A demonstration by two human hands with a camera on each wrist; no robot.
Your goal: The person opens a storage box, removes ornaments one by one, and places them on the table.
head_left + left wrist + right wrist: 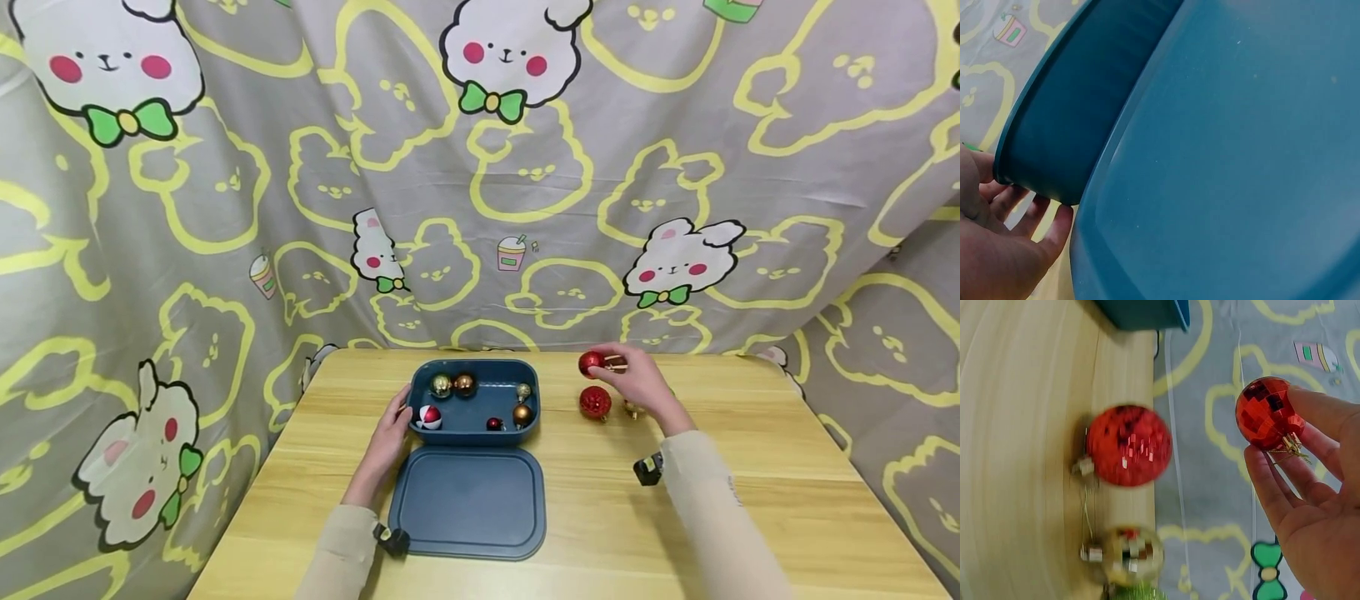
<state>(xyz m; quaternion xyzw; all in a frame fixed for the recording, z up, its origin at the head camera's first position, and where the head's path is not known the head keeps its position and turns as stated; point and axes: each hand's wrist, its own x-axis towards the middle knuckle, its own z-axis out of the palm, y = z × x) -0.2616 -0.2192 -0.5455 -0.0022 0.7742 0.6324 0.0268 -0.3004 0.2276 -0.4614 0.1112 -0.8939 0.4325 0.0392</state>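
My right hand (636, 379) pinches a shiny red Christmas ball (1266, 411) between thumb and fingertips, held above the table's far edge. Mirror-like facets cover it, and its gold cap and string point toward the palm. Just nearer lies a second red ball (595, 402), with a gold ball (1135, 555) partly behind my wrist in the head view. My left hand (388, 429) holds the left end of an open blue box (480, 437), thumb at the rim and fingers along the outer wall. Inside are several ornaments, among them a red-and-white ball (430, 417) and a copper ball (522, 414).
Directly in front of the box lies its flat blue lid (468, 504) on the wooden table (750, 500). A bit of green (1138, 592) shows beside the gold ball. A patterned curtain (525, 183) hangs close behind the table and along both sides.
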